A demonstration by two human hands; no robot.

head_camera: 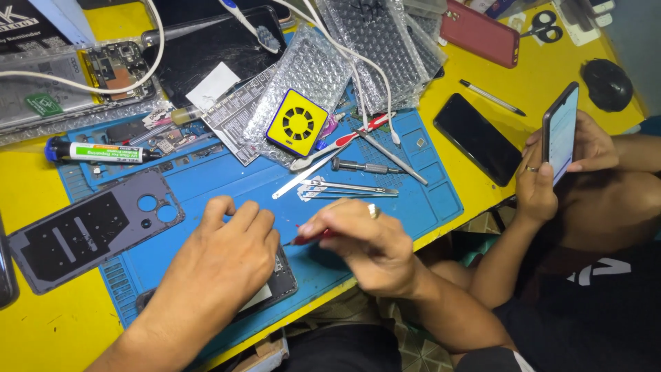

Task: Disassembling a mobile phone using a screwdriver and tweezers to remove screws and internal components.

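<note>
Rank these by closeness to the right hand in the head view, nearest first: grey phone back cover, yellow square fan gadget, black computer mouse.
From the right hand:
1. Yellow square fan gadget, up on the bubble wrap.
2. Grey phone back cover, far left on the mat.
3. Black computer mouse, top right corner.

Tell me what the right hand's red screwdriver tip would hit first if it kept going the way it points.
The right hand aims the red screwdriver leftward. Just ahead lies the left hand, pressing the opened phone on the blue mat. It would likely meet the left hand's fingers or the phone beneath; depth is unclear.
</note>
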